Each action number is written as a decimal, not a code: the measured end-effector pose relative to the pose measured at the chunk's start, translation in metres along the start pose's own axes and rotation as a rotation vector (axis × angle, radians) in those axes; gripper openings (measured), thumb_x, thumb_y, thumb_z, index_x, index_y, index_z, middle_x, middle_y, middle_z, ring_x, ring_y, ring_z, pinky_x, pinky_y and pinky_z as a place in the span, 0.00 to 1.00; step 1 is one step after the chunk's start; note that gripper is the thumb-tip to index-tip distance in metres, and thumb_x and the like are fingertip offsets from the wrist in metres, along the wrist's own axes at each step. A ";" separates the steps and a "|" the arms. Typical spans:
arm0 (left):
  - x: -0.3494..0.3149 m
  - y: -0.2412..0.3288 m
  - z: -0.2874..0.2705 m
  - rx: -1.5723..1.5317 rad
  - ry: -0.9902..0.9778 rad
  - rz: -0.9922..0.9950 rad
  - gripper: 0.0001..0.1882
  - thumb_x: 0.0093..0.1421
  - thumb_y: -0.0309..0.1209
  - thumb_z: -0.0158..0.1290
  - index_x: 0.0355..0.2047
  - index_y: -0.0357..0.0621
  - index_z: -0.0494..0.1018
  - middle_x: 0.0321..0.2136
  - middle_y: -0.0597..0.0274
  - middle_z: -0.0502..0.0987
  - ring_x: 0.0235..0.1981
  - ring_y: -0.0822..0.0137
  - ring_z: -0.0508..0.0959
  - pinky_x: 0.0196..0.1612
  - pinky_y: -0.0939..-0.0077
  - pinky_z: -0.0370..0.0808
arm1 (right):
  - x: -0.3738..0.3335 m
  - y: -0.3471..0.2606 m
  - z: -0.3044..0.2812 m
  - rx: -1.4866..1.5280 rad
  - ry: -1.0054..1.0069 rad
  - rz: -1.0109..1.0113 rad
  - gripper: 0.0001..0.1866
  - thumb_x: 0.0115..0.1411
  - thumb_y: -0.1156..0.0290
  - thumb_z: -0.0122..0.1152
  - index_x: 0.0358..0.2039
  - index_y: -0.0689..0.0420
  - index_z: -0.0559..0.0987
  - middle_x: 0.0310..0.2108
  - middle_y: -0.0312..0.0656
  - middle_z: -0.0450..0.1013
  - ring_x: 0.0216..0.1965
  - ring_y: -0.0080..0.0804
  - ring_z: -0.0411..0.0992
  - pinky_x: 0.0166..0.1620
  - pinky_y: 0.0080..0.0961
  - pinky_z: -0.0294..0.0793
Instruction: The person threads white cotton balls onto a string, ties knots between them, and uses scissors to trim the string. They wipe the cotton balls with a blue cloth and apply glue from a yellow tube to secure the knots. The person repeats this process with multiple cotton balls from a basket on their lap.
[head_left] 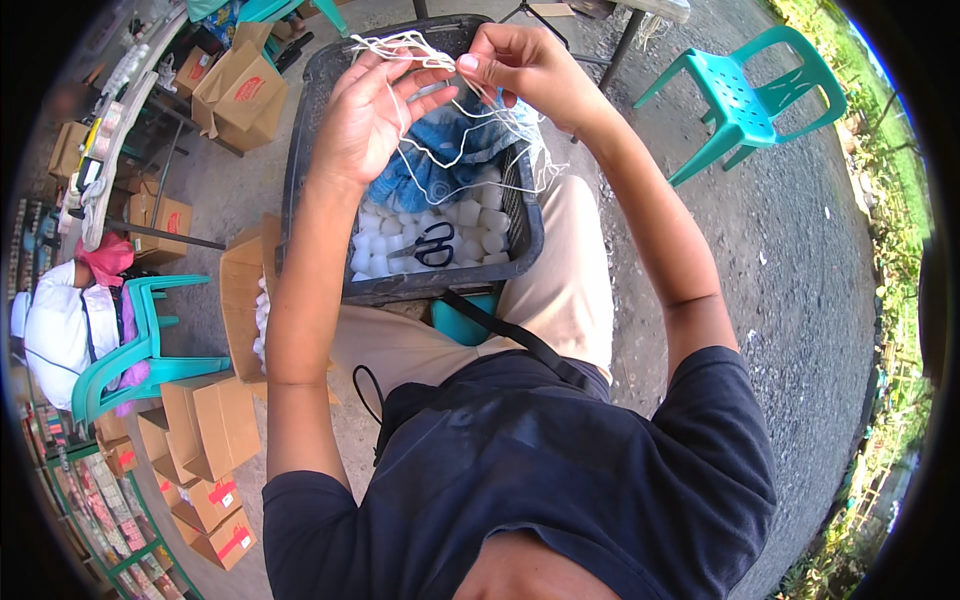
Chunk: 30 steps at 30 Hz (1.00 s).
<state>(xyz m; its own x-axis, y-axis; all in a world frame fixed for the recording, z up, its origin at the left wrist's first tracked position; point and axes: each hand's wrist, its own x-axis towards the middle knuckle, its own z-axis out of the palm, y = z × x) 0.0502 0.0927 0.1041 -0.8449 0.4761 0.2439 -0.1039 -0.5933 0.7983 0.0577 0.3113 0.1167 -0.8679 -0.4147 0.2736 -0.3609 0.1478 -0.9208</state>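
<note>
Seated worker handling string over a crate. The left hand (365, 120) is being held up with its fingers spread and loosely curled, loops of white string (420, 50) passing around them. The right hand (525, 60) is pinching the string between thumb and forefinger, close beside the left fingertips, so both hands are grasping the same tangle. Loose strands are trailing down from the hands into a dark plastic crate (300, 150) resting on the worker's lap. Inside the crate, a blue cloth (440, 165) is lying toward the far side, small white foam pieces (385, 235) are covering the bottom, and black-handled scissors (432, 243) are lying on top of them, well below the hands. Cardboard boxes (210, 430) are standing on the ground at the left; a green plastic chair (750, 100) is standing at the right.

Risk, as a judgement: the hanging strands appear knotted, so a hard pull by the pinching hand could tighten the snarl or slip the loops off the spread fingers. Strands dragging across the crate's rim could also catch there.
</note>
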 end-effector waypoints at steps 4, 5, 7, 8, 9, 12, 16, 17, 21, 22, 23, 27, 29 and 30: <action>-0.003 -0.009 0.006 0.162 0.052 0.034 0.09 0.63 0.26 0.50 0.44 0.42 0.69 0.41 0.57 0.76 0.42 0.65 0.77 0.44 0.67 0.75 | -0.008 0.002 0.012 -0.271 0.086 -0.157 0.08 0.58 0.69 0.64 0.28 0.60 0.76 0.21 0.31 0.71 0.24 0.14 0.66 0.25 0.16 0.65; -0.004 -0.011 0.008 0.251 0.054 0.048 0.11 0.62 0.25 0.51 0.46 0.42 0.68 0.42 0.57 0.76 0.43 0.67 0.77 0.43 0.70 0.75 | -0.009 0.002 0.016 -0.272 0.091 -0.176 0.08 0.57 0.70 0.64 0.28 0.60 0.76 0.21 0.31 0.71 0.24 0.14 0.66 0.25 0.16 0.66; -0.008 -0.014 0.016 0.398 0.077 0.072 0.14 0.60 0.23 0.53 0.47 0.42 0.69 0.40 0.60 0.76 0.39 0.74 0.75 0.38 0.80 0.72 | -0.011 0.002 0.021 -0.356 0.128 -0.260 0.08 0.57 0.71 0.64 0.29 0.61 0.76 0.22 0.32 0.71 0.24 0.17 0.68 0.27 0.18 0.68; -0.007 -0.016 0.018 0.453 0.077 0.107 0.12 0.60 0.23 0.54 0.45 0.42 0.70 0.37 0.63 0.77 0.37 0.76 0.76 0.36 0.82 0.72 | -0.013 0.000 0.022 -0.428 0.136 -0.248 0.08 0.57 0.70 0.64 0.29 0.61 0.76 0.22 0.33 0.71 0.24 0.19 0.69 0.27 0.19 0.69; -0.006 -0.018 0.019 0.508 0.078 0.141 0.11 0.59 0.24 0.55 0.42 0.41 0.71 0.35 0.65 0.77 0.34 0.77 0.76 0.33 0.84 0.71 | -0.016 -0.005 0.023 -0.500 0.142 -0.236 0.09 0.56 0.70 0.64 0.30 0.62 0.76 0.22 0.34 0.72 0.24 0.20 0.69 0.28 0.20 0.70; -0.001 -0.023 0.017 0.628 0.071 0.221 0.06 0.60 0.24 0.55 0.38 0.39 0.73 0.31 0.67 0.77 0.31 0.81 0.74 0.31 0.86 0.70 | -0.016 -0.004 0.026 -0.622 0.199 -0.256 0.10 0.56 0.68 0.64 0.30 0.61 0.75 0.23 0.38 0.72 0.25 0.24 0.72 0.31 0.23 0.74; -0.002 -0.027 0.011 0.709 0.150 0.293 0.05 0.61 0.25 0.54 0.36 0.39 0.72 0.29 0.66 0.77 0.28 0.81 0.73 0.30 0.85 0.70 | -0.017 -0.009 0.028 -0.447 0.168 -0.253 0.08 0.56 0.70 0.63 0.30 0.61 0.75 0.24 0.41 0.73 0.28 0.26 0.74 0.35 0.26 0.76; -0.002 -0.028 0.012 0.715 0.160 0.287 0.05 0.61 0.25 0.54 0.36 0.39 0.72 0.29 0.66 0.77 0.28 0.81 0.73 0.30 0.85 0.71 | -0.017 -0.009 0.028 -0.490 0.182 -0.275 0.08 0.57 0.70 0.62 0.30 0.61 0.75 0.24 0.41 0.73 0.28 0.26 0.74 0.36 0.26 0.76; -0.004 -0.033 0.006 0.837 0.218 0.297 0.04 0.62 0.23 0.50 0.37 0.37 0.71 0.30 0.62 0.78 0.28 0.74 0.78 0.30 0.82 0.74 | -0.012 -0.003 0.016 -0.430 0.274 -0.306 0.08 0.59 0.72 0.60 0.28 0.62 0.75 0.26 0.39 0.75 0.30 0.25 0.75 0.37 0.25 0.77; -0.003 -0.034 0.003 0.881 0.234 0.305 0.04 0.62 0.23 0.49 0.37 0.37 0.71 0.31 0.61 0.78 0.28 0.73 0.79 0.30 0.82 0.74 | -0.010 0.001 0.009 -0.359 0.308 -0.294 0.08 0.60 0.72 0.59 0.27 0.63 0.74 0.26 0.38 0.75 0.30 0.25 0.75 0.38 0.25 0.77; -0.004 -0.030 -0.002 0.875 0.261 0.283 0.05 0.63 0.22 0.47 0.38 0.35 0.71 0.34 0.59 0.78 0.28 0.70 0.81 0.31 0.81 0.76 | -0.007 -0.005 0.002 -0.046 0.267 -0.325 0.08 0.63 0.70 0.57 0.30 0.61 0.73 0.22 0.33 0.71 0.25 0.21 0.71 0.33 0.21 0.75; -0.010 0.001 -0.052 1.135 0.432 0.315 0.06 0.62 0.22 0.48 0.38 0.37 0.74 0.33 0.58 0.77 0.27 0.70 0.77 0.34 0.76 0.74 | -0.018 -0.034 -0.044 0.651 0.319 0.093 0.04 0.66 0.72 0.49 0.32 0.57 0.68 0.23 0.41 0.72 0.13 0.19 0.63 0.16 0.16 0.64; -0.006 0.014 -0.066 1.452 0.450 0.467 0.05 0.59 0.23 0.51 0.35 0.42 0.77 0.30 0.59 0.75 0.32 0.66 0.75 0.37 0.71 0.72 | -0.030 -0.033 -0.072 0.790 0.216 0.164 0.03 0.66 0.73 0.49 0.33 0.56 0.68 0.20 0.37 0.68 0.10 0.13 0.49 0.11 0.11 0.48; -0.002 0.018 -0.064 1.554 0.432 0.552 0.06 0.58 0.23 0.53 0.35 0.43 0.77 0.28 0.59 0.74 0.32 0.62 0.74 0.36 0.68 0.72 | -0.038 -0.039 -0.078 0.683 0.190 0.190 0.03 0.65 0.74 0.49 0.33 0.56 0.68 0.20 0.37 0.68 0.10 0.12 0.49 0.11 0.11 0.48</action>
<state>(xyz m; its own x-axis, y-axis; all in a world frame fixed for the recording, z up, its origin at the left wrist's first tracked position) 0.0163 0.0397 0.0833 -0.6999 0.0928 0.7082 0.5788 0.6546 0.4862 0.0786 0.3915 0.1641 -0.9609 -0.2656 0.0785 0.0411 -0.4168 -0.9080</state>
